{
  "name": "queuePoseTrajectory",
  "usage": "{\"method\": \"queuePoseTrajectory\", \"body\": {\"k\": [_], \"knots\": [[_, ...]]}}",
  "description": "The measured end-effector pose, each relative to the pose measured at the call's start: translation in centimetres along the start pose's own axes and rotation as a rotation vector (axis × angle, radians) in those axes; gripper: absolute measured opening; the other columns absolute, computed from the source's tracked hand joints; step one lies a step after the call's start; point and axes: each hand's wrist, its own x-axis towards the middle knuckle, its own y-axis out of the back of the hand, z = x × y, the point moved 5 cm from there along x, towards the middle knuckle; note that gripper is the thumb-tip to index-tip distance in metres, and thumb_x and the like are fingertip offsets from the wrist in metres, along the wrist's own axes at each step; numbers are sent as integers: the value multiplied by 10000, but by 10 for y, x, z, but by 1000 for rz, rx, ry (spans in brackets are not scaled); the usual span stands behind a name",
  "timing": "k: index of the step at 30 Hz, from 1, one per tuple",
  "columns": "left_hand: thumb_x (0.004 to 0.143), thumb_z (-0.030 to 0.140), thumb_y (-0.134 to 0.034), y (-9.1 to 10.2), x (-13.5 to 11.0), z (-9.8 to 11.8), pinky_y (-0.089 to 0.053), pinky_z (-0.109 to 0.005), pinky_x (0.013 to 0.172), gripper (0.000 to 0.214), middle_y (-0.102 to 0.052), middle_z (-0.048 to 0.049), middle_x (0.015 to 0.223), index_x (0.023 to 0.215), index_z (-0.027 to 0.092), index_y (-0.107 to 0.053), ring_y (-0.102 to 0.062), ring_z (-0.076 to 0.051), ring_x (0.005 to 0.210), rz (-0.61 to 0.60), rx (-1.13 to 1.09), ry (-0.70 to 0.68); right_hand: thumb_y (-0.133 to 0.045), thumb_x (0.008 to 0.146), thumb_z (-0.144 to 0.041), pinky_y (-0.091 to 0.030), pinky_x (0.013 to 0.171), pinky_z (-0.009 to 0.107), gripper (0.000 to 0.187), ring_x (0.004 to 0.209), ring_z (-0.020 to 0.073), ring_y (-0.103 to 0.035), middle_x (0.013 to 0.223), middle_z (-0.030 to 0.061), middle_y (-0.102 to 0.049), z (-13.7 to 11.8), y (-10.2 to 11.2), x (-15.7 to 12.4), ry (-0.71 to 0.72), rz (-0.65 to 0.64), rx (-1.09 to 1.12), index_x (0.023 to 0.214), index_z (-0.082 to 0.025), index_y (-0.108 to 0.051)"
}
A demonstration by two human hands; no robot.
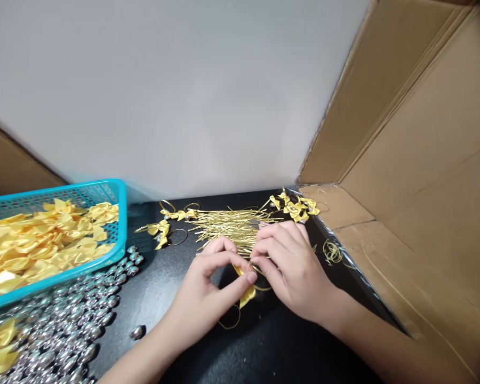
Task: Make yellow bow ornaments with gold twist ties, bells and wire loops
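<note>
Over the black tabletop, my left hand (212, 290) pinches a yellow ribbon bow (247, 296) between thumb and index finger. The bow is partly hidden behind the fingers. A thin gold cord (234, 324) loops down from it. Close against the left fingertips, my right hand (292, 266) is closed, its thumb and fingers pinching the cord by the bow. Just beyond the hands lies a bundle of cut gold cords (220, 226). A dark pointed tip (255, 223) shows above the right fingers; what it belongs to is hidden.
A turquoise basket (122, 224) of yellow bows stands at left, with many silver beads (76, 314) before it. One bead (136, 332) lies apart. Finished-looking bow loops (160, 232) and a bow pile (296, 207) lie behind. Coiled cord (333, 252) sits beside cardboard (420, 256) at right.
</note>
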Motion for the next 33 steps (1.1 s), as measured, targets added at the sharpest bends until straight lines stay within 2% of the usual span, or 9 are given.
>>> {"method": "queuePoseTrajectory", "body": {"k": [3,7,12,16,20,24,27,30,33], "knots": [[793,269,-675,0,0,-10,-384,-302,721,100,-498,8,793,703,238,-708,-478,-172,770,0,-248,94,-492,937,-171,-334,804,365,132,915,210,-524,926,46,-637,3,-1,0,-38,26,-17,835,-188,-574],[777,307,-714,-7,-3,-23,-377,-256,692,116,-505,16,785,693,229,-731,-463,-146,762,61,-595,217,-503,928,-177,-318,791,359,123,859,197,-523,893,34,-637,-1,-3,-1,7,56,-43,832,-189,-580],[735,295,-766,-8,-5,-32,-387,-249,755,48,-544,20,784,723,250,-776,-491,-145,811,179,-680,262,-539,909,-171,-304,823,363,111,855,187,-530,870,17,-648,-6,-2,-3,19,104,-61,806,-183,-580],[732,270,-764,-4,-5,-31,-396,-247,709,45,-564,17,743,761,264,-797,-495,-144,768,208,-523,240,-539,906,-171,-303,831,371,111,831,181,-530,871,15,-652,-8,-2,-4,0,97,-48,805,-184,-585],[747,289,-736,-1,-4,-32,-397,-265,678,72,-591,7,749,763,245,-790,-519,-154,746,230,-361,219,-546,893,-165,-332,799,354,117,859,188,-554,860,21,-645,2,-2,-1,-73,118,21,785,-181,-589],[756,340,-707,23,6,-30,-405,-293,673,134,-631,-17,809,805,231,-768,-564,-187,774,278,-137,205,-560,868,-144,-351,806,348,109,910,197,-564,863,19,-642,18,-8,0,-163,74,80,770,-184,-587],[745,348,-686,48,17,-21,-425,-328,733,151,-702,-45,837,792,223,-756,-605,-221,813,114,171,170,-582,853,-132,-335,895,381,98,948,198,-563,858,4,-643,23,-19,-3,-189,-40,122,778,-194,-596],[698,361,-693,70,17,-21,-428,-319,661,142,-723,-47,761,698,229,-744,-615,-227,720,-55,522,218,-632,834,-149,-307,944,417,67,940,194,-564,865,-11,-654,21,-35,-6,-211,-182,163,802,-207,-620],[650,375,-725,69,8,-29,-418,-293,600,157,-731,-39,738,725,239,-747,-626,-228,680,-229,665,297,-662,836,-204,-333,895,419,12,937,205,-570,893,-2,-678,15,-58,-3,-272,-313,192,833,-213,-654]]}}
